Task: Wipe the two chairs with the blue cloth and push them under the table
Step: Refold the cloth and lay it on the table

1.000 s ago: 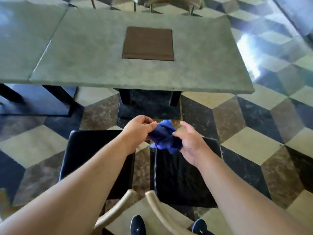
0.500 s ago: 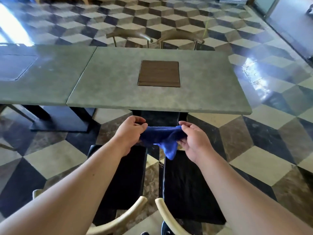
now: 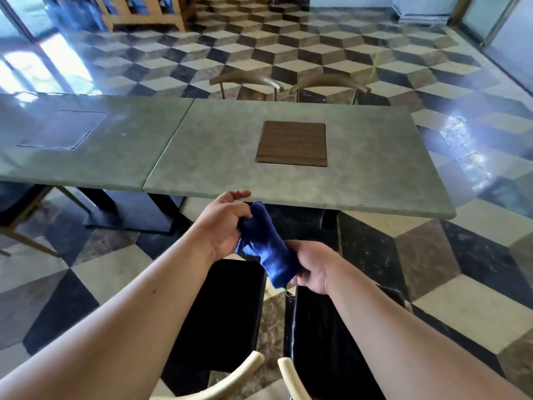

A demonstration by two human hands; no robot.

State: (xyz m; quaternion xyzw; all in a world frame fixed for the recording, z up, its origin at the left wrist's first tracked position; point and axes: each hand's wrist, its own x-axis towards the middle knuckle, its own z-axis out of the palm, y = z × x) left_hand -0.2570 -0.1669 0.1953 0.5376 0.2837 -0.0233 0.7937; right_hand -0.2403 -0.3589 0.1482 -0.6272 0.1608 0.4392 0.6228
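Above the chairs (image 3: 227,313), left hand (image 3: 223,226) and right hand (image 3: 313,267) grasp the blue cloth (image 3: 265,246).

Cube-pattern floor (image 3: 432,298) carries left chair (image 3: 227,313), right chair (image 3: 317,356), grey table (image 3: 375,168); brown square panel (image 3: 292,143) on table.

Glossy floor of cube-pattern tiles (image 3: 317,53), a second grey table (image 3: 86,157) at left, two curved chair backs (image 3: 245,80) at mid-distance, a wooden frame (image 3: 144,10) far back.

One wide-angle camera on the person's head looks forward and down, close above the forearms (image 3: 138,327). The desk (image 3: 360,180) fills the middle distance, with the patterned floor (image 3: 317,47) beyond.
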